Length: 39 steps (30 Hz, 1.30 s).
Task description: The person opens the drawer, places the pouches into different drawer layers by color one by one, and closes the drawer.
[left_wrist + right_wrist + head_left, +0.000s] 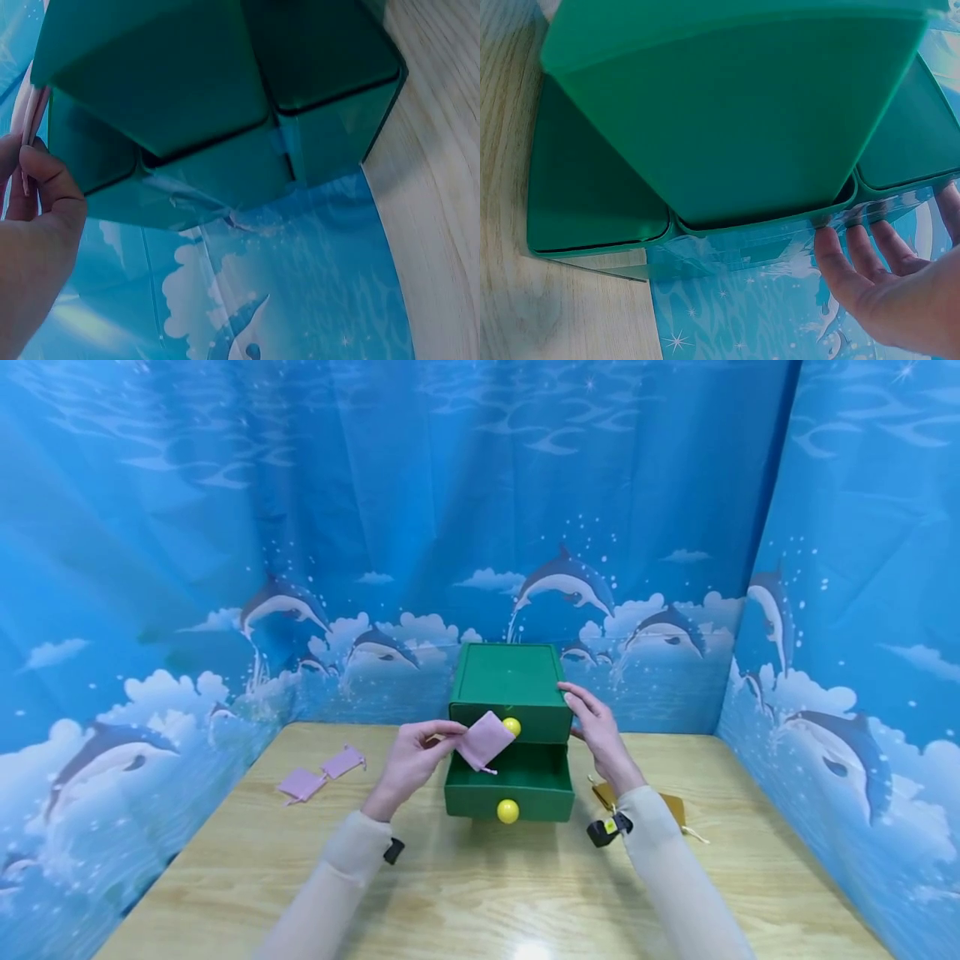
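My left hand (418, 755) pinches a small pink drawstring pouch (485, 741) by one corner, between thumb and fingers. The pouch hangs over the pulled-out drawer (472, 800) of a green drawer cabinet (510, 672), in front of its closed top drawer. In the left wrist view the pouch (36, 112) shows edge-on. My right hand (600, 739) rests against the cabinet's right side near the top, and its fingertips (826, 238) touch the side wall in the right wrist view. The wrist views show the middle of three stacked drawers (735, 127) sticking out.
Two more pink pouches (303, 783) lie on the wooden table (480, 893) to the left. Mustard-yellow pouches (672, 808) lie at the right, partly under my right forearm. Yellow ball knobs (507, 812) stick out from the drawer fronts. A blue dolphin curtain (420, 510) stands behind.
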Each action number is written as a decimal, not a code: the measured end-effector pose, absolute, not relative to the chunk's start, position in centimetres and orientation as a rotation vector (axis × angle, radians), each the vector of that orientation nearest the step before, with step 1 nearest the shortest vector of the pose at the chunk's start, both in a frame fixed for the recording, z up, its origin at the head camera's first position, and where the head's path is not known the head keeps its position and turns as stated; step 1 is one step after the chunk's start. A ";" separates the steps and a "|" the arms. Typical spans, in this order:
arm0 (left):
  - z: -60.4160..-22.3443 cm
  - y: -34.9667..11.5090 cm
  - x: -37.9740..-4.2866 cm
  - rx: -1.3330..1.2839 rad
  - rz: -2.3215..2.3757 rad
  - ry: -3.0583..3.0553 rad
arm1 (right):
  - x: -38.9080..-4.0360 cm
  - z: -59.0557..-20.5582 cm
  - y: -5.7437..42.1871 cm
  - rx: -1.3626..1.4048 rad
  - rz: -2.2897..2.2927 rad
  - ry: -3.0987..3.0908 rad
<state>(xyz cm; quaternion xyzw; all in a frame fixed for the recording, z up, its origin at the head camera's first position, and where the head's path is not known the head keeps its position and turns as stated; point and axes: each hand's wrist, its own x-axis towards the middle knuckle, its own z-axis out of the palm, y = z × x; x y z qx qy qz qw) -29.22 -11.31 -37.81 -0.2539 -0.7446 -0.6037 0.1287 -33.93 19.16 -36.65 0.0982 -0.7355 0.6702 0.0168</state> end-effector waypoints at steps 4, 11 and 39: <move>-37.8 -10.5 -29.4 -0.753 -1.747 -2.168 | -33.9 -36.4 19.2 0.310 2.080 -2.283; -38.0 -8.9 -29.6 -0.839 -1.679 -2.167 | -34.0 -36.7 19.1 0.307 2.086 -2.285; -37.9 -6.6 -30.2 -1.142 -1.223 -2.402 | -34.0 -36.9 19.1 0.334 2.093 -2.254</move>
